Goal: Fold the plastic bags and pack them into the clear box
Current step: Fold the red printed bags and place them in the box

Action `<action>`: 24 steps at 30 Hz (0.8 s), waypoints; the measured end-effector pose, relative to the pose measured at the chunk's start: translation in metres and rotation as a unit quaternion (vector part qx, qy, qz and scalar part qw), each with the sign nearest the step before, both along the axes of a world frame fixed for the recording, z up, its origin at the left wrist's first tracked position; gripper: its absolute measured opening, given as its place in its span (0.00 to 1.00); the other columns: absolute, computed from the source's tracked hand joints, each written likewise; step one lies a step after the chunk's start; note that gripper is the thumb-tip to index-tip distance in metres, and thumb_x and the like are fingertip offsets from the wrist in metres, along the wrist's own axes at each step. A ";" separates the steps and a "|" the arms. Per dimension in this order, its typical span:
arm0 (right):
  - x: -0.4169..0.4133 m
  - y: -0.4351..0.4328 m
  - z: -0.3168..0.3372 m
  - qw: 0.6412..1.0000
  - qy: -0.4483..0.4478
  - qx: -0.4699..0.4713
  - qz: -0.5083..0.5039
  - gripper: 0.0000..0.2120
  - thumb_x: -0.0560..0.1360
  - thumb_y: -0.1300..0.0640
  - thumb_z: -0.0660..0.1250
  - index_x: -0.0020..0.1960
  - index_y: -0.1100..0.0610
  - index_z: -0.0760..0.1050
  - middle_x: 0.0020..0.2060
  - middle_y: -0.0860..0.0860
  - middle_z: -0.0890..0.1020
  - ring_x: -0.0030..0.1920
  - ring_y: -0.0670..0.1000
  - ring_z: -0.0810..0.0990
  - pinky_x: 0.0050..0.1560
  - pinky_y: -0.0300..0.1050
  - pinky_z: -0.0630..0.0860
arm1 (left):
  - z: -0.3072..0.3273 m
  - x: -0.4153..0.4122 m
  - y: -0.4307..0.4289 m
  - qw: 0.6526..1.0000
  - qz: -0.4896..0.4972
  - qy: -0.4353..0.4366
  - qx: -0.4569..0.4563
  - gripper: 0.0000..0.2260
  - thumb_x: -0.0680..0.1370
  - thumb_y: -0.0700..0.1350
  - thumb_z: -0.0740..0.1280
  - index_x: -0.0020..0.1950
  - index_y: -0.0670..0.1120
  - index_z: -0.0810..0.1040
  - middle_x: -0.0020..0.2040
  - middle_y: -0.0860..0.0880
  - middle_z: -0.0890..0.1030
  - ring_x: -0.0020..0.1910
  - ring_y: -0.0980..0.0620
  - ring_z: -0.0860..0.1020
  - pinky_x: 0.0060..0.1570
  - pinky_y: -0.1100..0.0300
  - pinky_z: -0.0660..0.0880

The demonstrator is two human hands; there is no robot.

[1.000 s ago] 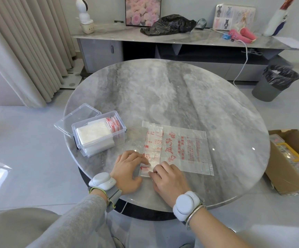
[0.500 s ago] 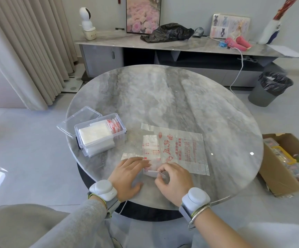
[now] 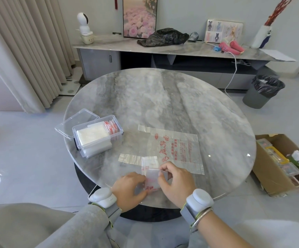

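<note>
Marble desk (image 3: 163, 104), near edge: left hand (image 3: 129, 187) and right hand (image 3: 177, 183) pinch the folded end of the plastic bag (image 3: 177, 149). Flimsy, slippery film, likely best gripped at creases; clear box (image 3: 116, 138) sits left.

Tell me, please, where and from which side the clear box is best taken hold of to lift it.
Probably clasp the clear box across its two long outer walls, coming from above on the near right. Its lid lies open on the far left, and folded bags fill it nearly to the rim, leaving little room for an inside grip.
</note>
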State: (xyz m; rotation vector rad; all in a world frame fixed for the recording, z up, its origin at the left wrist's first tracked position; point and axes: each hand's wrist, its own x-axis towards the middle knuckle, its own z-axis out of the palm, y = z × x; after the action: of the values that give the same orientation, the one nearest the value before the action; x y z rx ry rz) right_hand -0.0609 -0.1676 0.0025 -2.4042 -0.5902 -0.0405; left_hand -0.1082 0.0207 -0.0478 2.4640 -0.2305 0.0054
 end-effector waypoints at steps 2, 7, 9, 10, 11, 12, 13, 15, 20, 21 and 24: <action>0.004 0.003 0.000 1.000 0.019 0.011 -0.016 0.04 0.71 0.46 0.60 0.41 0.43 0.72 0.25 0.44 0.74 0.30 0.47 0.74 0.32 0.41 0.70 | -0.001 -0.004 -0.005 0.997 0.027 0.052 -0.048 0.08 0.75 0.59 0.64 0.40 0.56 0.75 0.36 0.62 0.77 0.38 0.59 0.75 0.43 0.62 0.74; 0.014 0.012 -0.010 0.988 0.139 0.019 -0.063 0.02 0.74 0.50 0.64 0.46 0.44 0.74 0.28 0.42 0.78 0.30 0.45 0.74 0.37 0.44 0.73 | -0.002 -0.003 -0.012 0.974 0.095 0.128 -0.162 0.07 0.77 0.49 0.70 0.39 0.54 0.79 0.33 0.60 0.80 0.33 0.59 0.76 0.39 0.65 0.74; 0.017 0.012 -0.014 0.978 0.192 0.014 -0.080 0.06 0.75 0.48 0.64 0.52 0.44 0.72 0.35 0.44 0.81 0.37 0.45 0.78 0.42 0.44 0.74 | -0.002 0.001 -0.012 0.965 0.114 0.147 -0.184 0.06 0.77 0.49 0.69 0.45 0.49 0.83 0.39 0.52 0.84 0.39 0.51 0.81 0.45 0.57 0.79; 0.018 0.011 -0.016 0.972 0.218 0.010 -0.089 0.08 0.76 0.47 0.64 0.54 0.45 0.71 0.37 0.44 0.81 0.39 0.45 0.79 0.44 0.43 0.73 | -0.002 0.002 -0.012 0.963 0.123 0.152 -0.184 0.06 0.78 0.49 0.69 0.46 0.48 0.83 0.41 0.50 0.84 0.41 0.49 0.81 0.47 0.55 0.79; 0.018 0.009 -0.017 0.965 0.242 0.010 -0.097 0.10 0.76 0.46 0.64 0.55 0.45 0.70 0.36 0.43 0.81 0.40 0.43 0.79 0.44 0.41 0.73 | -0.003 0.004 -0.012 0.962 0.131 0.155 -0.181 0.07 0.78 0.49 0.68 0.46 0.47 0.83 0.41 0.49 0.84 0.41 0.49 0.81 0.47 0.55 0.79; 0.018 0.007 -0.018 0.960 0.261 0.013 -0.103 0.11 0.76 0.46 0.65 0.56 0.45 0.69 0.35 0.43 0.81 0.40 0.42 0.79 0.43 0.41 0.72 | -0.003 0.005 -0.014 0.962 0.138 0.156 -0.175 0.07 0.78 0.48 0.68 0.46 0.48 0.83 0.40 0.50 0.84 0.39 0.50 0.80 0.46 0.56 0.79; 0.017 0.006 -0.019 0.956 0.273 0.019 -0.105 0.11 0.76 0.47 0.66 0.56 0.46 0.69 0.34 0.43 0.81 0.39 0.41 0.79 0.43 0.41 0.73 | -0.004 0.006 -0.014 0.965 0.145 0.150 -0.161 0.07 0.79 0.49 0.67 0.45 0.49 0.82 0.39 0.51 0.83 0.37 0.52 0.79 0.45 0.57 0.78; 0.016 0.004 -0.021 0.953 0.281 0.023 -0.112 0.12 0.75 0.48 0.67 0.57 0.48 0.70 0.33 0.44 0.81 0.38 0.42 0.79 0.44 0.43 0.76 | -0.005 0.007 -0.017 0.973 0.154 0.131 -0.110 0.08 0.79 0.50 0.66 0.41 0.50 0.80 0.36 0.53 0.79 0.34 0.55 0.75 0.39 0.61 0.74; 0.013 0.004 -0.025 0.957 0.266 0.015 -0.111 0.14 0.75 0.51 0.69 0.59 0.50 0.71 0.34 0.42 0.80 0.36 0.41 0.78 0.39 0.37 0.72 | -0.004 0.007 -0.019 0.967 0.192 0.131 -0.103 0.04 0.78 0.48 0.68 0.45 0.50 0.80 0.36 0.54 0.79 0.32 0.59 0.73 0.37 0.66 0.72; 0.013 0.004 -0.026 0.958 0.265 0.013 -0.109 0.15 0.75 0.52 0.69 0.59 0.50 0.71 0.34 0.42 0.80 0.35 0.40 0.78 0.38 0.37 0.72 | -0.003 0.007 -0.020 0.964 0.199 0.135 -0.113 0.03 0.78 0.48 0.68 0.48 0.50 0.79 0.36 0.53 0.80 0.32 0.58 0.74 0.38 0.65 0.73; 0.012 0.006 -0.029 0.960 0.259 0.001 -0.104 0.14 0.74 0.53 0.69 0.58 0.49 0.71 0.34 0.42 0.80 0.35 0.41 0.79 0.40 0.40 0.75 | -0.004 0.005 -0.020 0.965 0.206 0.117 -0.109 0.09 0.77 0.47 0.69 0.55 0.51 0.74 0.36 0.52 0.82 0.34 0.57 0.78 0.40 0.62 0.77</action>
State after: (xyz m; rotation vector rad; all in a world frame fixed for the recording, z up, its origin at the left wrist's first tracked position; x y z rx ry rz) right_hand -0.0487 -0.1616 -0.0268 -2.3286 -0.0935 0.4843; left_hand -0.1034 0.0009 -0.0521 2.2252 0.3691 -0.0773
